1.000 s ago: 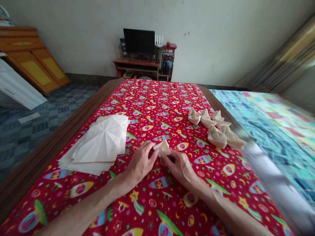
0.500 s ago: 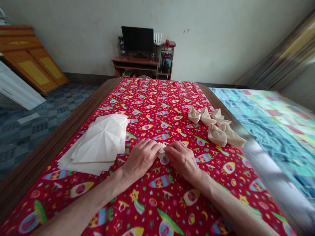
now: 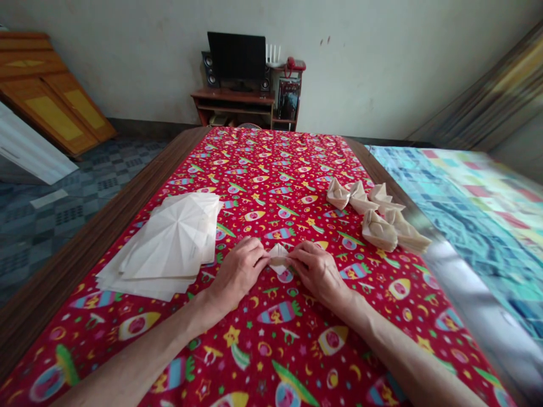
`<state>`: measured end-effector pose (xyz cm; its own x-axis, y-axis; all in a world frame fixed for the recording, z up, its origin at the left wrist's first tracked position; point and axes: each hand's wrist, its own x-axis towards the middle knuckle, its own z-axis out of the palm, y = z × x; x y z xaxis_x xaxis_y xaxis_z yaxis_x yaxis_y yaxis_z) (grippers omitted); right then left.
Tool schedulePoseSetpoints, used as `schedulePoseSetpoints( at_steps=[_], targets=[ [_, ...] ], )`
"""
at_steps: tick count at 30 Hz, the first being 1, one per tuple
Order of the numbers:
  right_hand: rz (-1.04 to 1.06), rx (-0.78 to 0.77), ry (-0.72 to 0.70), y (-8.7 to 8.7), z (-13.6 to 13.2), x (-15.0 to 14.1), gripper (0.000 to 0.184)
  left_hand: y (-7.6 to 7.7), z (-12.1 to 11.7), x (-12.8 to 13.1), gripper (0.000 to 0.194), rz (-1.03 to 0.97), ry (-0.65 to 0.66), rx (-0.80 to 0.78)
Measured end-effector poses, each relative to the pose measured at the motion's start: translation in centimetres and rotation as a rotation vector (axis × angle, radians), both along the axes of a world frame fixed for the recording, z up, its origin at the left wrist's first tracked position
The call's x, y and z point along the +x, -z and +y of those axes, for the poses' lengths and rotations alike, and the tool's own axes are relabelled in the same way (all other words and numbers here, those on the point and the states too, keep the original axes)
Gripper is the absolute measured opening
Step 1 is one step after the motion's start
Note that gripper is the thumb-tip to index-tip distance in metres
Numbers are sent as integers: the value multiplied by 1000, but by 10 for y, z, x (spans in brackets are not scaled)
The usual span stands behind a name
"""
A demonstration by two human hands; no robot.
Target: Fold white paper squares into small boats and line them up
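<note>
A small folded piece of white paper (image 3: 279, 260) lies between my hands over the middle of the red patterned cloth. My left hand (image 3: 244, 264) pinches its left end. Its right end is gripped by the fingers of my right hand (image 3: 317, 268). The paper's middle shows between the fingertips as a diamond shape with a fold across it. To the left rests a stack of creased paper sheets (image 3: 169, 243), the top one marked with folds radiating from its centre. Several folded paper boats (image 3: 379, 230) stand grouped at the right.
The red cloth (image 3: 271, 339) with rockets and stars covers a brown wooden table (image 3: 139, 186). Beyond it stands a desk (image 3: 235, 99) with a monitor (image 3: 236, 58) and speakers. A bed (image 3: 449, 198) adjoins on the right; a wooden cabinet (image 3: 55, 93) is at the left.
My hands have moved slightly apart, and more of the folded paper shows between them, opened into a diamond. The camera view has tilted down a little.
</note>
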<state>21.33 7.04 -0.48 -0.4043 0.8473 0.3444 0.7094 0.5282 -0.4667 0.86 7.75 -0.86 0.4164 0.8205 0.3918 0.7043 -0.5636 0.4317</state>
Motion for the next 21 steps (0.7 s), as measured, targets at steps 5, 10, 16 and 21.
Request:
schedulePoseSetpoints(
  at_steps=[5,10,16,21],
  targets=[
    [-20,-39,34,-4,2,-4,19,3,2,-1,14,-119,-22,-114],
    [-31,-39,36,-6,2,-6,20,3,6,0,14,-80,-43,-136],
    [-99,-7,53,-6,5,-9,26,1,7,2,16,19,-94,-103],
    [-226,23,75,-9,6,-12,26,-3,9,4,18,74,-100,-100]
  ],
)
